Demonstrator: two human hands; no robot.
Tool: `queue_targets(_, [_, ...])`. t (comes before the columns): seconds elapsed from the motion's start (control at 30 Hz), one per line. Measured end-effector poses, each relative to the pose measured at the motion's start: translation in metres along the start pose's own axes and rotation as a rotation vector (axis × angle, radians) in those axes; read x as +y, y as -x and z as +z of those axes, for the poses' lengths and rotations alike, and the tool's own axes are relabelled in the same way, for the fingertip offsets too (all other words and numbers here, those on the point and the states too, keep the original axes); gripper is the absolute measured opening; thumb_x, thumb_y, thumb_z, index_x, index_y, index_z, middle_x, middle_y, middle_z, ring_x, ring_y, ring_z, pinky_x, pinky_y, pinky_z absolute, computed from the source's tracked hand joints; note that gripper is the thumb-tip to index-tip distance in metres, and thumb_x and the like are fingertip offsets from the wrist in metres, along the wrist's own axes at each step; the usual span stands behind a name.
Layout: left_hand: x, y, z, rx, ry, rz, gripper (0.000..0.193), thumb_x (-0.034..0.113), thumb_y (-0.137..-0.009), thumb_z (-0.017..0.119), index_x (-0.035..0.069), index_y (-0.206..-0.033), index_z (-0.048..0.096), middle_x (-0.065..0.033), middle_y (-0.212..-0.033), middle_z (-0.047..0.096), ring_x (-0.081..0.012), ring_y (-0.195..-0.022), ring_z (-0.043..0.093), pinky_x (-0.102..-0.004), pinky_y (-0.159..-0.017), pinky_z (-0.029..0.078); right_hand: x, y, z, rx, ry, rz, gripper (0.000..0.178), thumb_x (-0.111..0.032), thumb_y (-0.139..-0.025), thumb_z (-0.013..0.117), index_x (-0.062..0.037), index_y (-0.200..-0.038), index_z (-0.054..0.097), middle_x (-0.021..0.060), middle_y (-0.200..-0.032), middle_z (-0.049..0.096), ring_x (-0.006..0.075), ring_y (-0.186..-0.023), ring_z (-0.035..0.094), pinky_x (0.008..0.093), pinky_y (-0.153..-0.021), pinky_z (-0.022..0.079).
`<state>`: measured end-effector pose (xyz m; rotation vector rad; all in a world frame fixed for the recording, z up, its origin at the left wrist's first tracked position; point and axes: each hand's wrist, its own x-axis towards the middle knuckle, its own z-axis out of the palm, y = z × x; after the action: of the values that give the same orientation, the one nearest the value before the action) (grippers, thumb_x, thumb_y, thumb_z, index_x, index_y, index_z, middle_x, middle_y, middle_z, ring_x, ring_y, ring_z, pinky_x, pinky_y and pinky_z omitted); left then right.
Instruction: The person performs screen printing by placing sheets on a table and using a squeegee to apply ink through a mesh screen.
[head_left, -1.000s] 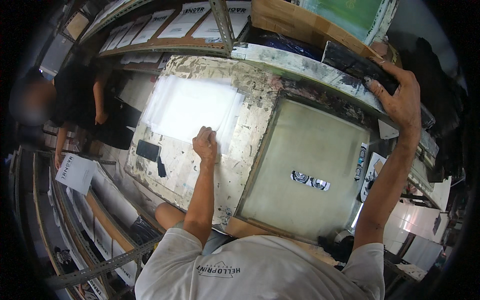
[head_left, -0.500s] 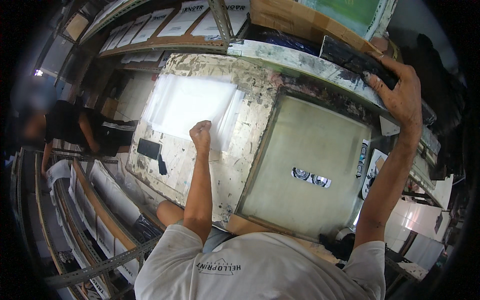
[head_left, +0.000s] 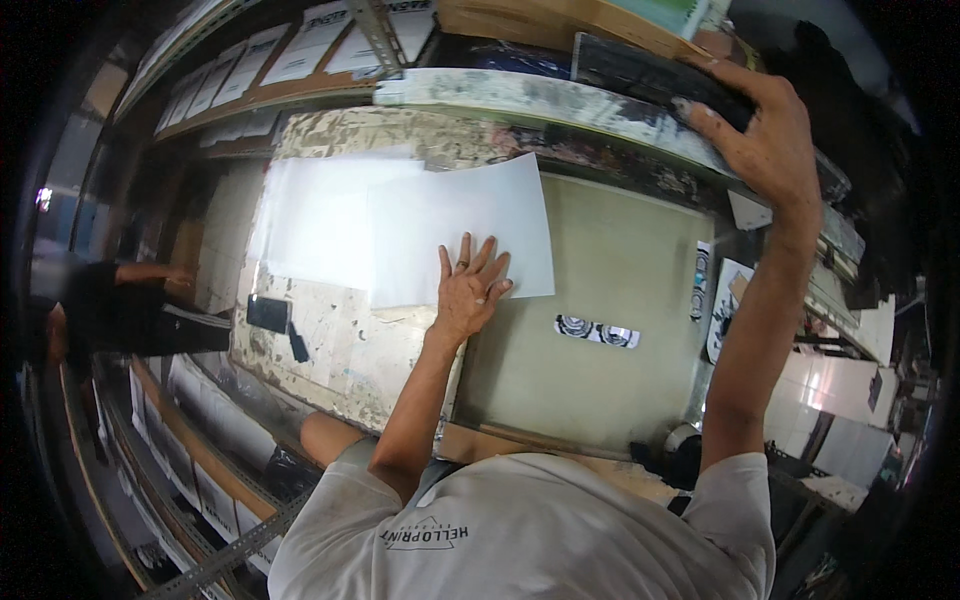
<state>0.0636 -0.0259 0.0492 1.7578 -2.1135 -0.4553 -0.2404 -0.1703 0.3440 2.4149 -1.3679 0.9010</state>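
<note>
My left hand (head_left: 468, 297) lies with fingers spread on a white, slightly translucent sheet (head_left: 450, 225). That sheet overlaps a stack of similar sheets (head_left: 330, 215) on the left and reaches onto the greenish-grey flat panel (head_left: 620, 400). Up at the right, my right hand (head_left: 775, 140) is closed around the end of a dark, ink-stained block (head_left: 640, 75). Its thumb rests by the paint-smeared bar (head_left: 540, 105) running along the panel's far side. A small white strip with black round patterns (head_left: 597, 331) lies on the panel.
A dark phone-like slab (head_left: 268, 314) rests on the stained tabletop (head_left: 335, 345). Shelves with printed white pieces (head_left: 310, 45) stand at the far left, and more racks (head_left: 190, 425) at the near left. Another person (head_left: 110, 310) is at the left edge.
My left hand has moved right and opened, bringing a sheet from the stack partly over the panel. My right hand keeps its grip on the dark block. The head view has shifted.
</note>
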Motion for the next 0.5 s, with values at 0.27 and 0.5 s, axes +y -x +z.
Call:
queue_targets(0.27, [0.07, -0.066, 0.095, -0.168, 0.014, 0.374, 0.046, 0.036, -0.099, 0.056, 0.026, -0.144, 0.055, -0.0037, -0.164, 0.03, -0.0365, -0.154, 0.016, -0.0651, -0.121, 0.005, 0.009, -0.003, 0.002, -0.085, -0.066, -0.005, 0.051, -0.035, -0.074, 0.085, -0.0036, -0.113, 0.074, 0.0173, -0.096, 0.075, 0.0272, -0.086, 0.072, 0.0379, -0.08, 0.054])
queue_targets(0.5, [0.139, -0.081, 0.138, -0.213, 0.06, 0.512, 0.048, 0.034, -0.098, 0.057, 0.027, -0.145, 0.054, -0.0031, -0.165, 0.027, -0.0366, -0.154, 0.015, -0.0655, -0.121, 0.001, -0.019, -0.014, -0.02, -0.173, -0.077, 0.206, 0.057, -0.046, -0.073, 0.083, -0.0015, -0.107, 0.076, 0.0198, -0.103, 0.069, 0.0358, -0.103, 0.063, 0.0444, -0.094, 0.047])
